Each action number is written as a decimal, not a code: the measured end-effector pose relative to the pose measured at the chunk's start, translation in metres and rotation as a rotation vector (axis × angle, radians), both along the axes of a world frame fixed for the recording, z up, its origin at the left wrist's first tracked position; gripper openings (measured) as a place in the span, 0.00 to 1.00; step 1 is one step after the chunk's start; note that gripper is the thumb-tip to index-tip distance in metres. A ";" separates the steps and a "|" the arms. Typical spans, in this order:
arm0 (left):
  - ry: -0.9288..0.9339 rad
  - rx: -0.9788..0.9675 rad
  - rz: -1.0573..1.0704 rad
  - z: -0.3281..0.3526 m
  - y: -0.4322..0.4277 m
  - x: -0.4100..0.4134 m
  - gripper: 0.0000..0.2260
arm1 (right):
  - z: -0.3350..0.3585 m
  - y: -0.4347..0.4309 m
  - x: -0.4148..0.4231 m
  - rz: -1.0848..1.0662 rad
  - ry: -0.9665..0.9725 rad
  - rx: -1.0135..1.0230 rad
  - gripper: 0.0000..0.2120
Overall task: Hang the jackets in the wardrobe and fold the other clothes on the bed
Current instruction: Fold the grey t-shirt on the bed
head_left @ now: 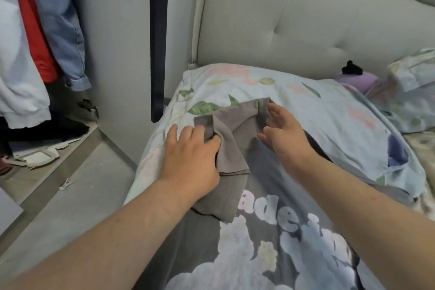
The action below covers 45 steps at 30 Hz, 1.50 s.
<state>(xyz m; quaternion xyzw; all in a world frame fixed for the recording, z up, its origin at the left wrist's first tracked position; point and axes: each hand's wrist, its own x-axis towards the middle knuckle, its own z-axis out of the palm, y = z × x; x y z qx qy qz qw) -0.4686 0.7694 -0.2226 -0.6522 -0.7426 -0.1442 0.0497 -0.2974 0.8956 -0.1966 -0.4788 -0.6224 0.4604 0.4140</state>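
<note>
Wrinkles first: left hand (pixel 190 158) pinches the bunched sleeve (pixel 227 141) of the grey T-shirt (pixel 207 254), right hand (pixel 284 134) open beside it. Smooth flat before creasing.

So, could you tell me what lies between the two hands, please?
In the head view, only bunched fabric of the T-shirt lies between the left hand, which grips it, and the right hand.
</note>
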 end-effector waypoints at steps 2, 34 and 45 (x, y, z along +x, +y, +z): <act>0.028 0.031 -0.067 0.008 0.022 0.010 0.24 | 0.005 0.007 0.005 0.012 -0.150 0.037 0.27; 0.063 -0.036 -0.153 -0.045 0.043 0.039 0.34 | -0.014 0.055 0.178 -0.533 -0.621 0.110 0.10; 0.097 -0.059 -0.152 -0.047 0.047 0.038 0.32 | -0.042 -0.061 0.212 0.036 -1.073 0.604 0.18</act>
